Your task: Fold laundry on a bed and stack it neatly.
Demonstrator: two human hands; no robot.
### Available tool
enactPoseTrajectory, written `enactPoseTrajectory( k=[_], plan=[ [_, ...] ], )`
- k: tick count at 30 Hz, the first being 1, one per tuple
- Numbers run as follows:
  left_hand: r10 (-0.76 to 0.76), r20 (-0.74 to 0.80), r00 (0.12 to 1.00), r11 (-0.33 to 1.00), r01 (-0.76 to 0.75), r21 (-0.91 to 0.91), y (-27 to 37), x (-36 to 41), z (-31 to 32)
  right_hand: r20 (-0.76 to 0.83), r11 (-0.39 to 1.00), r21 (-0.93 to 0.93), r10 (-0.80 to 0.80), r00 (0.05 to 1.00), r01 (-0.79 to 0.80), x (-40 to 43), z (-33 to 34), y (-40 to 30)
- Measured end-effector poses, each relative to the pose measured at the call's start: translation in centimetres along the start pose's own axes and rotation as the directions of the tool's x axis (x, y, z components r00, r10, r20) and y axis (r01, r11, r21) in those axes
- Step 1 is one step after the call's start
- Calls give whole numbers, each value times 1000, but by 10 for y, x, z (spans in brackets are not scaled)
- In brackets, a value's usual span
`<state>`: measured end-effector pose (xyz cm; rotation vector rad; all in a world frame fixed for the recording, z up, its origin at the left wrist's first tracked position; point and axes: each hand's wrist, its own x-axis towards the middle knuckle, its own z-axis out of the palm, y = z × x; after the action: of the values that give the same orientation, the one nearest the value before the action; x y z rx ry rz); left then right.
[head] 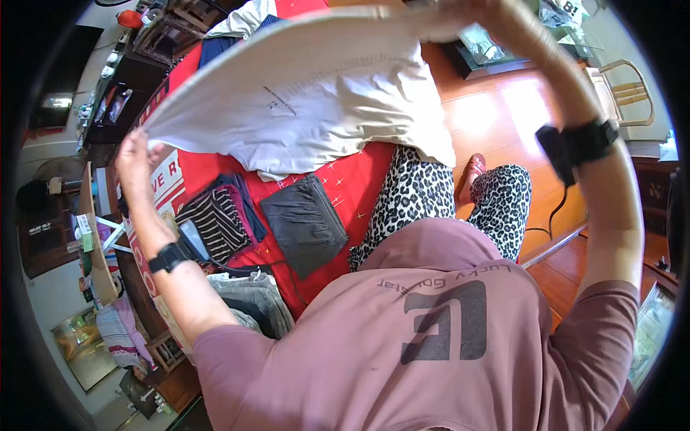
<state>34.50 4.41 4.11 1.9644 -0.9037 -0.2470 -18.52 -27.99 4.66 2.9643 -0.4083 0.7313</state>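
A white shirt point(323, 91) with small printed writing is stretched in front of me between my two hands. My left hand point(136, 156) pinches one end of it at the left. At the top edge my right hand point(450, 19) grips the opposite end, its fingers blurred and partly hidden. The shirt's lower folds hang over the red starred cloth point(372, 167) and my leopard-print trousers point(415, 188). Below it lies a folded dark grey garment point(304, 226). Left of that rests a pile with a black-and-white striped garment point(213, 223) on top.
Folded grey trousers point(264, 301) lie close by my left elbow. More clothing point(242, 27) is heaped at the far end of the red cloth. To the right are a glass-topped table point(496, 54) and a wooden chair point(628, 94) on the shiny floor point(480, 118).
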Motion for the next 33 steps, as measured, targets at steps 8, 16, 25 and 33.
enactPoseTrajectory(
  k=[8,16,25,33],
  plan=[
    [-223,314,923,974,219,49,-93,-83,72,481,735,408,331,812,-542,-104,126,-82],
    [-162,74,984,986,158,57,-69,-60,64,226,844,259,420,879,-470,-81,120,-56],
    [-119,221,968,991,128,-25,-98,-97,113,448,784,189,467,763,-591,-99,124,-90],
    [149,237,960,927,-218,304,-167,-154,159,571,541,498,383,726,-677,-117,141,-128]
  ],
)
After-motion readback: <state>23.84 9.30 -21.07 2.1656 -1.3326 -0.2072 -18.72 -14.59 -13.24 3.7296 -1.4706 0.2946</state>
